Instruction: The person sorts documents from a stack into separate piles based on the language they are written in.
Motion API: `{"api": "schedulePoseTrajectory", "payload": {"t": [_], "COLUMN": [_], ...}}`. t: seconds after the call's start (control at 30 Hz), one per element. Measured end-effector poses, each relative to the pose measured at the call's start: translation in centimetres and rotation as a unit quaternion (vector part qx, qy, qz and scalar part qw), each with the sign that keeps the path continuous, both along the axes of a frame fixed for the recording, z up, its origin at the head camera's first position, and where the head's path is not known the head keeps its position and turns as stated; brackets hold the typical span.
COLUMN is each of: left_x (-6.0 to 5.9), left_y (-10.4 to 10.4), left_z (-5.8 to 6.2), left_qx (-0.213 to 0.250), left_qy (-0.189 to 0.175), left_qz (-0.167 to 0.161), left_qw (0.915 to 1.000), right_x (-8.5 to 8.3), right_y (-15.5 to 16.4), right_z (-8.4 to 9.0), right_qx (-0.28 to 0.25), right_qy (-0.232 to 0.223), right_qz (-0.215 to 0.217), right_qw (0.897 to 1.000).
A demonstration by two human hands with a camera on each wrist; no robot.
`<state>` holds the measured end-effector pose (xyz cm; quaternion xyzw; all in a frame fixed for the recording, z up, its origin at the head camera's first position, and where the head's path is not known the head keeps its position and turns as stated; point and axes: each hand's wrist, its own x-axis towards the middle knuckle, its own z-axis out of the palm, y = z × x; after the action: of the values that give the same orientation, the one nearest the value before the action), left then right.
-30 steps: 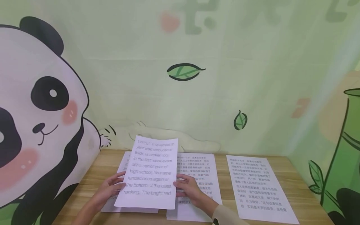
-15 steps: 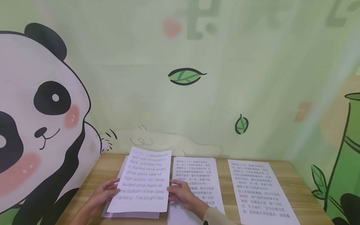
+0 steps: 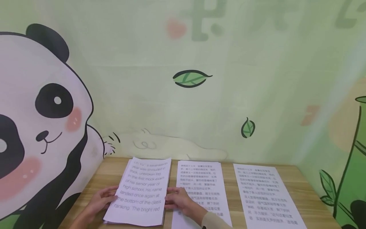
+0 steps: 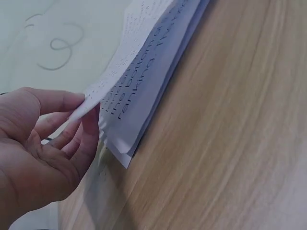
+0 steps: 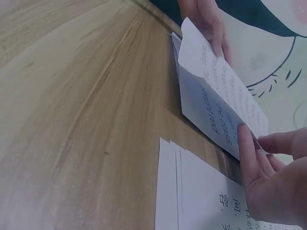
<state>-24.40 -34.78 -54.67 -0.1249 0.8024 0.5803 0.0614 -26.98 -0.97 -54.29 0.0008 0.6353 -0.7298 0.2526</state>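
Step in hand: lowering the English sheet (image 3: 141,187) onto the left pile (image 4: 144,103); left hand (image 3: 100,201) pinches its left edge, right hand (image 3: 178,201) its right edge; the sheet hangs between both grips, just above the pile; next move likely calls for squaring edges, then letting go.

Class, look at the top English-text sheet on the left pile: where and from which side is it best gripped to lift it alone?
Probably its two long side edges, from left and right. The English sheet bows up off the left pile, so its edges are free for a thumb-and-finger pinch. The left hand and right hand already take it that way, on a wooden table.
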Motion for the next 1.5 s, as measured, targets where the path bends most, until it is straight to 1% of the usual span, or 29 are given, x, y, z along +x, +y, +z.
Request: {"api": "schedulePoseTrajectory", "payload": {"t": [0.13, 0.23, 0.37, 0.53, 0.67, 0.77, 0.93, 1.0, 1.1, 1.17, 1.27, 1.43, 1.5], "left_x": [0.1, 0.0, 0.2, 0.5, 0.7, 0.7, 0.6, 0.9, 1.0, 1.0, 0.8, 0.5, 0.5], "left_y": [0.1, -0.1, -0.5, -0.7, 0.2, 1.3, 3.4, 4.3, 5.9, 6.9, 8.6, 11.8, 13.0], "left_z": [-0.2, -0.5, -0.5, -0.1, 0.5, 0.9, 1.0, 0.8, 0.5, 0.4, 0.4, 0.2, 0.1], "left_qx": [-0.031, -0.047, -0.063, -0.077, -0.086, -0.091, -0.089, -0.08, -0.061, -0.046, -0.029, -0.021, -0.018], "left_qy": [-0.001, -0.006, 0.0, 0.017, 0.025, 0.023, 0.019, 0.026, 0.042, 0.056, 0.062, 0.046, 0.044], "left_qz": [0.014, 0.014, 0.005, 0.004, -0.003, -0.02, -0.04, -0.057, -0.097, -0.131, -0.167, -0.192, -0.208], "left_qw": [0.9994, 0.9988, 0.998, 0.9969, 0.996, 0.9953, 0.9951, 0.9948, 0.9925, 0.9888, 0.9836, 0.9801, 0.977], "right_x": [0.3, 0.1, -0.1, -0.1, 0.0, 0.1, 0.2, 0.4, 0.6, 0.7, 0.8, 0.9, 1.0], "right_y": [-0.1, -0.1, 0.3, 1.5, 3.0, 4.5, 7.4, 8.6, 10.7, 12.0, 13.8, 16.6, 17.8], "right_z": [0.0, 0.1, 0.4, 0.7, 0.9, 1.0, 1.0, 1.0, 1.0, 1.1, 1.2, 1.3, 1.3], "right_qx": [-0.003, 0.004, 0.014, 0.008, 0.016, 0.032, 0.058, 0.066, 0.082, 0.093, 0.106, 0.118, 0.127], "right_qy": [-0.002, -0.012, -0.021, -0.005, 0.008, 0.014, 0.023, 0.023, 0.025, 0.027, 0.034, 0.03, 0.026], "right_qz": [-0.011, -0.016, -0.009, 0.005, 0.01, 0.011, 0.009, 0.01, 0.006, 0.002, -0.005, -0.017, -0.02], "right_qw": [1.0, 1.0, 1.0, 1.0, 1.0, 0.999, 0.998, 0.998, 0.996, 0.995, 0.994, 0.992, 0.991]}}
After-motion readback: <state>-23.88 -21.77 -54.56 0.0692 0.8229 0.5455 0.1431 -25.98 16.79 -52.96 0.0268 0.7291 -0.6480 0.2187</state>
